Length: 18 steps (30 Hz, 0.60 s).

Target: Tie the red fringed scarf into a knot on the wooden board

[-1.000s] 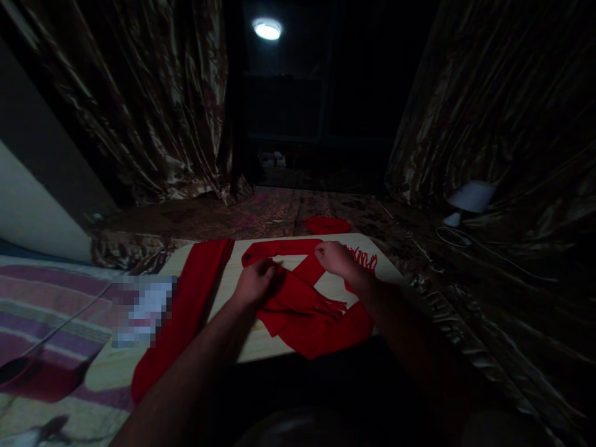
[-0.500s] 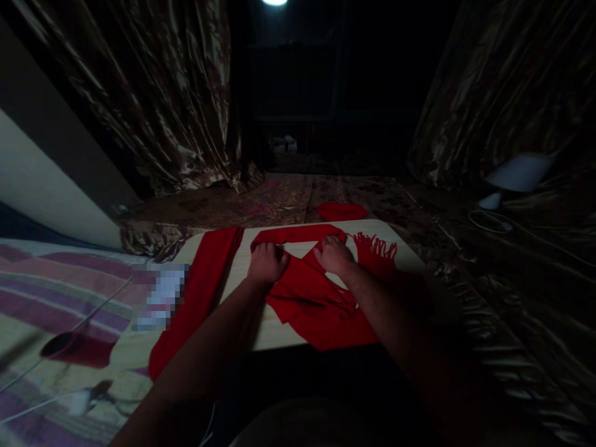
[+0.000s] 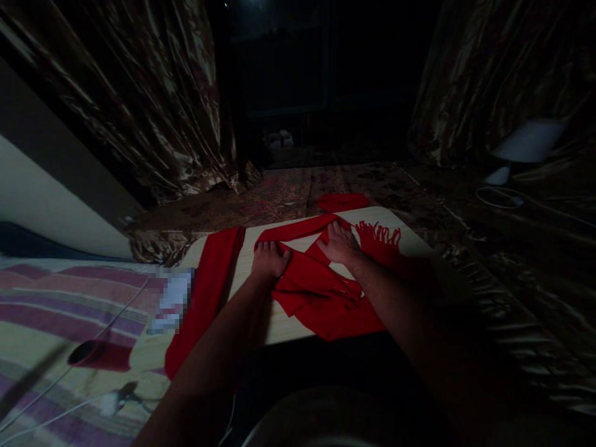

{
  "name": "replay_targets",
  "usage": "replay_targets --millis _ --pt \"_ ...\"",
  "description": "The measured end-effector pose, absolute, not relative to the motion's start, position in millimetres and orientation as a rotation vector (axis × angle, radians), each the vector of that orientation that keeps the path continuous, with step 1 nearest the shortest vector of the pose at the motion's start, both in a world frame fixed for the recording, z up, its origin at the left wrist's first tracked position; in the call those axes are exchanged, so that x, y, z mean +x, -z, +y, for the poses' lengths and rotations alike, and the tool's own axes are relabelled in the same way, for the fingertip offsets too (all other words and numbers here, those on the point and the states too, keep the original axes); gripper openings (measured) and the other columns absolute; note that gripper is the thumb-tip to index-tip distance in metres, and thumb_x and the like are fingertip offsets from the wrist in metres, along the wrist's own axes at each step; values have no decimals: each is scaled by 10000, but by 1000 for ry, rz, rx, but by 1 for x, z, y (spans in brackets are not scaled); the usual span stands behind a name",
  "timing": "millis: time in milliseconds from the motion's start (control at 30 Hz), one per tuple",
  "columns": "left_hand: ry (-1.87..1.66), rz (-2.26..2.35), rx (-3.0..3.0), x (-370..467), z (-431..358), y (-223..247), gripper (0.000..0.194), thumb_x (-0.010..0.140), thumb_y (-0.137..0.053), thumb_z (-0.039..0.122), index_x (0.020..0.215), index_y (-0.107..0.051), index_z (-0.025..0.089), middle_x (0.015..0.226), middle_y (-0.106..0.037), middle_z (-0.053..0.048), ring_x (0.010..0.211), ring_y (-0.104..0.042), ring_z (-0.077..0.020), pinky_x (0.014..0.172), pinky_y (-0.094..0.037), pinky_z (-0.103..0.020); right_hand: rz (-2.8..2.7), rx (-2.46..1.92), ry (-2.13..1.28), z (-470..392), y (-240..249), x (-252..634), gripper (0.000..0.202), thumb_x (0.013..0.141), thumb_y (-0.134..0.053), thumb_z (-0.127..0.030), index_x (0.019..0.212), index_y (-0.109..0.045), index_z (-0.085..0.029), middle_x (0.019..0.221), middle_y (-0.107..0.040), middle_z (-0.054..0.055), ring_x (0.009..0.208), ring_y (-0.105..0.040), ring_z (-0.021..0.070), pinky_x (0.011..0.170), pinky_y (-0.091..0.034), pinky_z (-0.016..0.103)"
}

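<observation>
A red scarf (image 3: 321, 298) lies loosely folded on a pale wooden low table (image 3: 279, 329), its fringe spread at the far right. My left hand (image 3: 271, 259) is closed on the scarf's left fold, with the thumb out to the side. Toward the far edge, my right hand (image 3: 341, 242) grips the upper right part of the cloth, fingers bent over it. A narrow band of scarf runs between the two hands along the far side. Darkness hides the cloth beneath my right forearm. Another folded red cloth (image 3: 209, 292) lies along the table's left side.
Beyond the far edge is a round red item (image 3: 343, 201). At left, a blurred-out packet (image 3: 172, 301), a dark red cylinder (image 3: 100, 355) and white cables lie by a striped bedspread (image 3: 28, 316). A white lamp (image 3: 531, 141) stands at right, near patterned curtains (image 3: 186, 112).
The view has tilted down and shifted slightly. Both hands stay at nearly the same places on the scarf; my right hand's fingers look a little more spread.
</observation>
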<state>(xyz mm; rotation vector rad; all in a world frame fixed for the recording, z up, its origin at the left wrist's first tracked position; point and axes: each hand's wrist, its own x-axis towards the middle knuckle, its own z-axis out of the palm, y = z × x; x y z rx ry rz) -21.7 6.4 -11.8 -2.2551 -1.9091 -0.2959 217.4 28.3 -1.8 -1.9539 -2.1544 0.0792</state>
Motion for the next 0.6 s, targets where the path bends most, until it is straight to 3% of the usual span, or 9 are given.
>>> replay_targets --millis 167,367,467,600 --pt "304 -1994 -2265 -20 6 9 582 949 -377 556 1153 -643 81 1157 -652 -244 1162 -553 -395 1019 -385 -506 -2124 -1976 -34 27 1 217 687 951 -375 -512 1363 -537 13 1435 -522 260 1349 -426 346 1135 -282 429" --pt "257 -2042 -2229 -20 6 9 678 952 -308 606 1208 -628 66 1226 -645 -243 1188 -560 -378 1042 -394 -463 -2086 -1983 43 24 2 218 656 947 -395 -512 1274 -604 17 1305 -611 263 1263 -489 360 1106 -317 430" --pt "293 -2074 -2249 -21 7 10 709 944 -311 620 1374 -545 107 1315 -618 -218 1238 -544 -378 1057 -387 -469 -2106 -1958 15 26 3 219 653 953 -394 -484 1381 -531 -11 1430 -539 236 1325 -457 339 1129 -300 412" --pt "342 -2149 -2249 -22 9 11 853 924 -345 626 1582 -259 91 1456 -515 -227 1326 -478 -403 1094 -354 -493 -2116 -1919 -37 28 3 220 812 948 -420 -479 1589 -195 -35 1645 -248 190 1445 -349 313 1175 -251 385"
